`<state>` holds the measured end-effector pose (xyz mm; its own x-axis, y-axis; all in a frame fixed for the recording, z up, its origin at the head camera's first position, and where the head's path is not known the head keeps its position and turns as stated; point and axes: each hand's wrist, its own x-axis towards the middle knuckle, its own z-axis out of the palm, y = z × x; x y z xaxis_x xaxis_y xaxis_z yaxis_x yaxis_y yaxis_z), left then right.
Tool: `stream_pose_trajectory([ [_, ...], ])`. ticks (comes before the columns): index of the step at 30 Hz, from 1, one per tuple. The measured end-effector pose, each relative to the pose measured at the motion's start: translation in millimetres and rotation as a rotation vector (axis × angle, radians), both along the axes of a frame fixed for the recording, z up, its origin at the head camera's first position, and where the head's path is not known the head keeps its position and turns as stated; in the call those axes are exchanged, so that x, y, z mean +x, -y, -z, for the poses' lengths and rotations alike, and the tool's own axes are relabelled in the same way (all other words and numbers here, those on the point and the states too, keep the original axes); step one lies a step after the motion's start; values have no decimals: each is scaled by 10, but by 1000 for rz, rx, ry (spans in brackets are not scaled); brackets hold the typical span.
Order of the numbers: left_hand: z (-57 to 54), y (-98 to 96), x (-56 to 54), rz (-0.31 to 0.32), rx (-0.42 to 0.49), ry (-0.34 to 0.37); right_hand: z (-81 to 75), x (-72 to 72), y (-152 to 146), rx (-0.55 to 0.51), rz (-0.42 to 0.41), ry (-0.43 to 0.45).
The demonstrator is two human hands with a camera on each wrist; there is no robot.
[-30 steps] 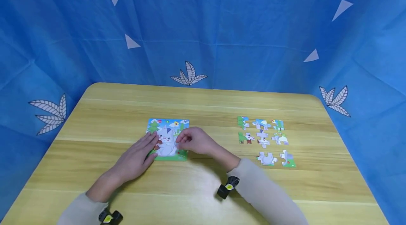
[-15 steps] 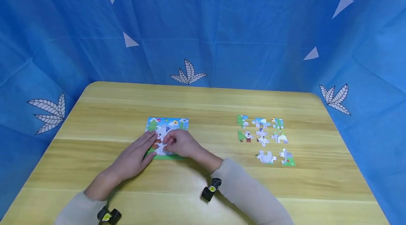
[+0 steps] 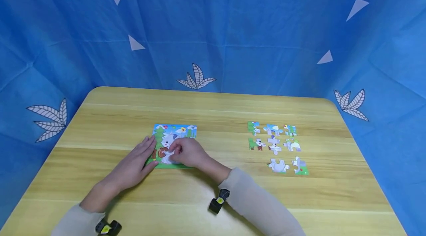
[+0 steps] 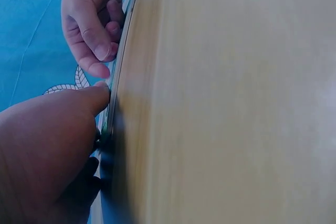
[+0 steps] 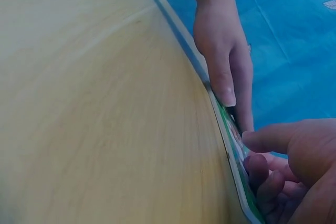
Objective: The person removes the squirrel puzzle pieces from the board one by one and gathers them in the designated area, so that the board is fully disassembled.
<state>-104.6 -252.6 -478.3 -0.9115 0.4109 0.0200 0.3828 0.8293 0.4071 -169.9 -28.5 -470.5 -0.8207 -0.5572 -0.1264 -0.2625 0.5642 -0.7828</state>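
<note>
A picture board (image 3: 181, 128) of a white cartoon animal among trees lies on the left half of the table. My left hand (image 3: 133, 165) rests at its left edge with fingers extended, the thumb (image 4: 97, 98) at the rim. Over the middle of the picture is my right hand (image 3: 189, 152), fingers bent and fingertips down near its surface. In the right wrist view the thumb (image 5: 268, 137) stands a little apart from the curled fingers (image 5: 257, 167). Whether a small piece is between them cannot be made out. Part of the picture is hidden under the right hand.
Several loose jigsaw pieces (image 3: 274, 145) lie in spaced rows on the right of the wooden table (image 3: 216, 114). A blue patterned curtain (image 3: 213, 25) hangs behind and beside it. Both wrists carry small black cameras (image 3: 216, 202).
My right hand has moved left from the board's right edge to the middle of the picture. The left hand has drawn back left, uncovering more of the board. The loose pieces stay put.
</note>
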Motion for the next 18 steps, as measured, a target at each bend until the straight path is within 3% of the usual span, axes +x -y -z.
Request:
stream_pose_trajectory([
  [11, 46, 98, -16, -7, 25, 41, -38, 21, 48, 33, 4, -25],
  [18, 66, 105, -36, 9, 43, 35, -65, 11, 121, 117, -30, -80],
])
